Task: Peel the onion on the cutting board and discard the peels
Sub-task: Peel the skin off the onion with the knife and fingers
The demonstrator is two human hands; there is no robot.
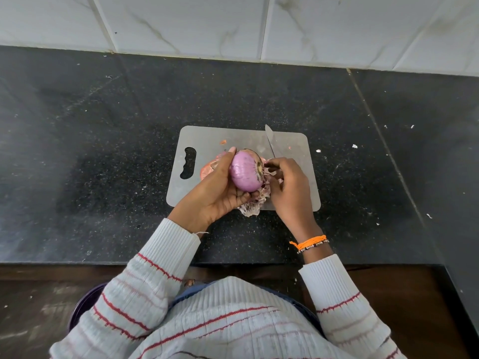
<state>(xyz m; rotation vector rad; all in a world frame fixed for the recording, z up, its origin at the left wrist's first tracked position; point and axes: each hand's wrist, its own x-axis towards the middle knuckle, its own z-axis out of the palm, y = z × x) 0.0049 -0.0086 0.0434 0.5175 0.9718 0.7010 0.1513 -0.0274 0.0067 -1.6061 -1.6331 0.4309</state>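
Note:
A purple onion (246, 172) with most of its outer skin off sits in my left hand (217, 190), whose fingers curl round it above the grey cutting board (202, 137). My right hand (289, 187) grips a knife (270, 139) whose blade points away, and its fingertips pinch a bit of skin at the onion's root end. Papery peels (250, 208) hang below the onion over the board's near edge. Reddish peels (207, 171) lie on the board behind my left hand.
The board lies on a black speckled countertop (103, 151) backed by a white tiled wall (233, 24). Small peel scraps (354, 146) dot the counter to the right. A dark round bin rim (83, 304) shows below the counter edge at the left.

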